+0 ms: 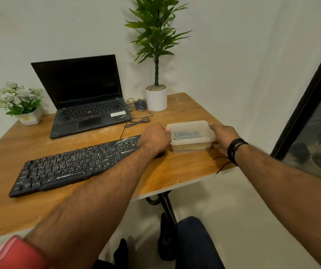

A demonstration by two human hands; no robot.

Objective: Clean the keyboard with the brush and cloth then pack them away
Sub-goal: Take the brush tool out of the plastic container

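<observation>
1. Far left of the wooden bench (62,206) there's a little white pot of pale flowers (19,102), sitting back against the wall.
2. Next over is an open black laptop (84,96); screen is dark, and it's angled a bit toward the corner.
3. In front of the laptop lies the black keyboard (72,166), running diagonally across the bench; it looks pretty dusty, with pale smears over the keys and frame; its cable (136,121) loops up behind it toward the laptop.
4. Behind that, a black mouse (140,105) sits just beside a white pot holding a tall green plant (155,45).
5. The left hand (156,137) reaches over the right end of the keyboard and presses against the left side of a clear plastic container (191,135); fingers are curled on its edge, with something small and red showing right at the fingertips.
6. The container rests on the bench near the right edge, lid on; something dark is visible inside, too blurry to name; can't pick out the brush or cloth for sure.
7. The right hand (223,137) grips the container's right side, so both hands are clamped on it from opposite ends; there's a black band (235,148) on that wrist.
8. Far right, a dark window frame (311,94).
</observation>
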